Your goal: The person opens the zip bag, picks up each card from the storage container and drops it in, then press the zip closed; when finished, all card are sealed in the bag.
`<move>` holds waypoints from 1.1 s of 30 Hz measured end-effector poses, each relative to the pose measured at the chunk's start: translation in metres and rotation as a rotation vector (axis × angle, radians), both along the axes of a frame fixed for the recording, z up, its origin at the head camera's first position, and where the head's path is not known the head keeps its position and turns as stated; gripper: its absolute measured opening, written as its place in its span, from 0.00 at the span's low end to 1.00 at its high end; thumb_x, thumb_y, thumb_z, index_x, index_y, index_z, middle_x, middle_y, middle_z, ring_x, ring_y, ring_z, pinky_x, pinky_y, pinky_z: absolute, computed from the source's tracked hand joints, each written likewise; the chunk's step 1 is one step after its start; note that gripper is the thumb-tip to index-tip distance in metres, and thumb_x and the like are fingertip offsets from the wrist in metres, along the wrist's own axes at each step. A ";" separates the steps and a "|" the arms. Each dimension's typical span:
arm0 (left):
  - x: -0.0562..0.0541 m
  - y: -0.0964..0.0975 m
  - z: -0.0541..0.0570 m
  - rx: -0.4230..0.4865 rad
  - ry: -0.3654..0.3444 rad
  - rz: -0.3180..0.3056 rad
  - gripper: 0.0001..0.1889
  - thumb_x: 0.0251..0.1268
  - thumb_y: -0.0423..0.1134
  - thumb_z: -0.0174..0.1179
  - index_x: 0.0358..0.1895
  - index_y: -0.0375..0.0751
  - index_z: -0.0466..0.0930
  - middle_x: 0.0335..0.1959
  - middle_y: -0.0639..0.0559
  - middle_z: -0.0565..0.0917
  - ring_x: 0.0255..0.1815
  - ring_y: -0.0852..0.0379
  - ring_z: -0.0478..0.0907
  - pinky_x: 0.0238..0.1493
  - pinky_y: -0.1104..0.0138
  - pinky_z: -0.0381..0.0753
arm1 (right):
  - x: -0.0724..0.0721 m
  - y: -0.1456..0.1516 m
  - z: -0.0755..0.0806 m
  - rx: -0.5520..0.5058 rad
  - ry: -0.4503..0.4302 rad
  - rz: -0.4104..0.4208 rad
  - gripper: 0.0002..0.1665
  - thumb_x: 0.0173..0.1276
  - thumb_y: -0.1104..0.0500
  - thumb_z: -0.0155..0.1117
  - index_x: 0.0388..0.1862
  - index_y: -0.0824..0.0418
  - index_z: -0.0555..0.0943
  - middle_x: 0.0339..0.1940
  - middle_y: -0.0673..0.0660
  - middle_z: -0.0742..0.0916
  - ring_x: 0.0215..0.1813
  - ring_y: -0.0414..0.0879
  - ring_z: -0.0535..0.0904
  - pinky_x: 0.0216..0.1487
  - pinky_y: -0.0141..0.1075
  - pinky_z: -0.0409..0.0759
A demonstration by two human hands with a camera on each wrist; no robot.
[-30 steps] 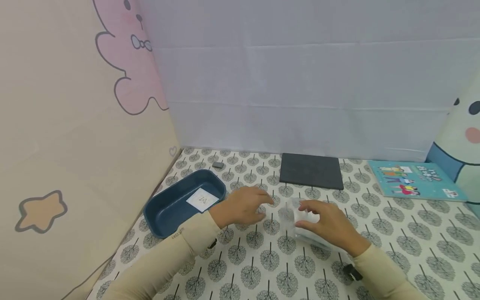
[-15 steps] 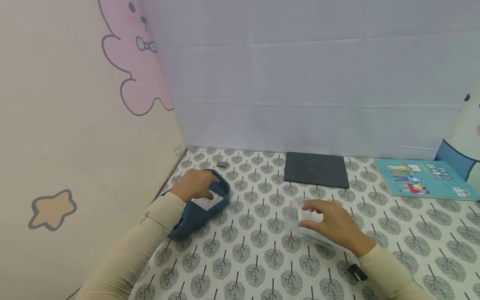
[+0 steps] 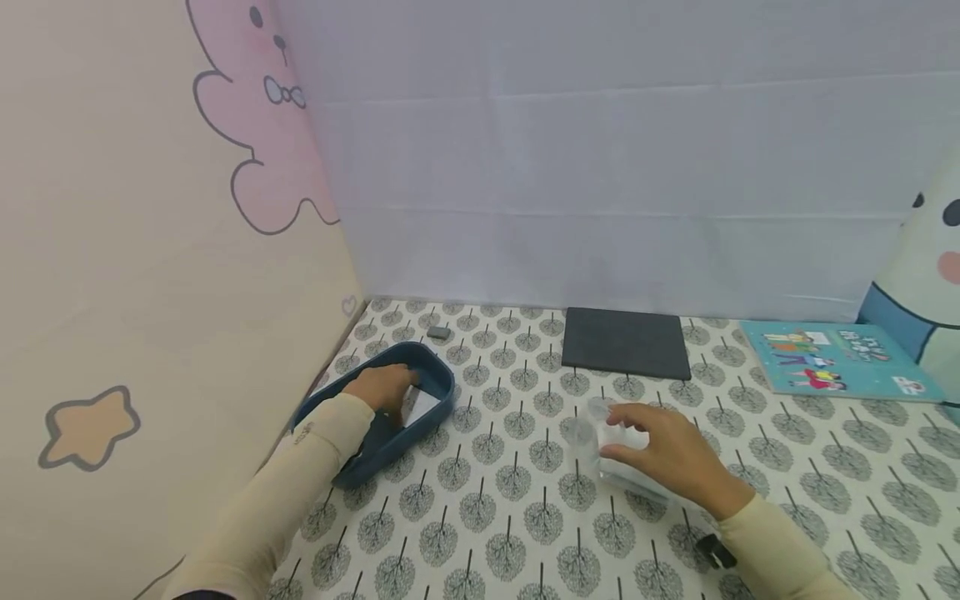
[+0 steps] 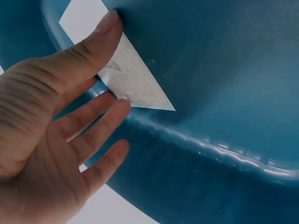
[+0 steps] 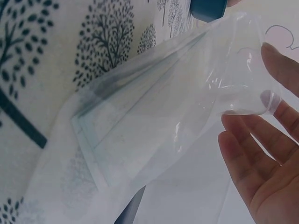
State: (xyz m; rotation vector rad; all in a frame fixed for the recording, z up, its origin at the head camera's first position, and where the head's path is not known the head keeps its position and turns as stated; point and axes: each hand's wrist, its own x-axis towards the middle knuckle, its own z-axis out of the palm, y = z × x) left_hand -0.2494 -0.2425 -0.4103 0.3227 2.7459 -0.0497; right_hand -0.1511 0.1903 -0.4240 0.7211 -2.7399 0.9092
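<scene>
My left hand (image 3: 384, 390) reaches down inside the dark blue basin (image 3: 442, 400). It pinches a white square card (image 4: 135, 79) with faint grey print, thumb over its face and fingers at the edge below; part of the card is hidden behind the thumb. In the head view, the card (image 3: 422, 407) shows just beyond the fingers. My right hand (image 3: 667, 450) holds a clear plastic bag (image 5: 187, 107) near its mouth, thumb and index finger spread apart around the film. Flat white pieces (image 5: 135, 121) lie inside the bag, which slants close over the patterned cloth.
A black flat board (image 3: 625, 343) lies at the back of the tree-print cloth (image 3: 510, 483). To its right is a turquoise picture book (image 3: 840, 360). A small grey block (image 3: 438, 332) sits behind the basin. Fabric walls (image 3: 585, 167) stand behind and at the left.
My left hand has moved left from near the bag, across to the basin and down into it, onto the white card. The right hand and the plastic bag stay almost in place.
</scene>
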 end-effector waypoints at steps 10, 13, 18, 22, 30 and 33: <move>-0.009 -0.006 -0.007 -0.081 0.061 -0.035 0.40 0.34 0.50 0.85 0.57 0.38 0.82 0.55 0.40 0.76 0.56 0.38 0.75 0.51 0.47 0.80 | 0.001 -0.002 -0.003 0.014 -0.038 -0.012 0.25 0.58 0.45 0.78 0.52 0.54 0.86 0.53 0.53 0.87 0.46 0.50 0.83 0.42 0.49 0.82; -0.011 -0.007 -0.007 -0.071 0.041 -0.010 0.39 0.34 0.50 0.85 0.55 0.36 0.83 0.58 0.39 0.74 0.59 0.37 0.73 0.54 0.45 0.78 | 0.001 -0.002 -0.001 0.014 -0.046 -0.008 0.25 0.59 0.44 0.77 0.52 0.53 0.86 0.53 0.53 0.87 0.46 0.50 0.83 0.42 0.48 0.82; -0.014 -0.006 -0.004 -0.045 0.008 -0.009 0.25 0.36 0.48 0.84 0.38 0.41 0.85 0.50 0.43 0.76 0.49 0.43 0.75 0.45 0.50 0.80 | 0.000 0.000 -0.002 0.013 -0.027 -0.013 0.24 0.59 0.45 0.77 0.51 0.55 0.86 0.52 0.52 0.87 0.45 0.49 0.83 0.42 0.47 0.81; -0.015 -0.008 -0.001 -0.035 0.027 -0.014 0.31 0.36 0.47 0.85 0.45 0.40 0.81 0.46 0.45 0.79 0.47 0.45 0.77 0.47 0.51 0.80 | 0.000 -0.001 -0.001 0.010 -0.022 -0.021 0.23 0.58 0.47 0.78 0.50 0.55 0.86 0.53 0.53 0.87 0.45 0.49 0.83 0.42 0.48 0.81; -0.007 -0.008 0.002 -0.053 0.021 0.003 0.47 0.40 0.50 0.83 0.66 0.35 0.73 0.63 0.34 0.73 0.64 0.34 0.68 0.60 0.42 0.73 | 0.000 -0.003 0.001 0.007 -0.039 -0.021 0.23 0.59 0.48 0.78 0.51 0.53 0.86 0.53 0.53 0.87 0.46 0.49 0.83 0.42 0.48 0.81; -0.004 -0.006 0.001 -0.013 -0.024 0.067 0.49 0.44 0.48 0.82 0.72 0.38 0.68 0.67 0.32 0.68 0.68 0.31 0.64 0.59 0.40 0.73 | 0.000 -0.002 0.001 0.008 -0.031 -0.023 0.22 0.58 0.48 0.78 0.50 0.53 0.86 0.53 0.53 0.87 0.46 0.49 0.83 0.43 0.49 0.81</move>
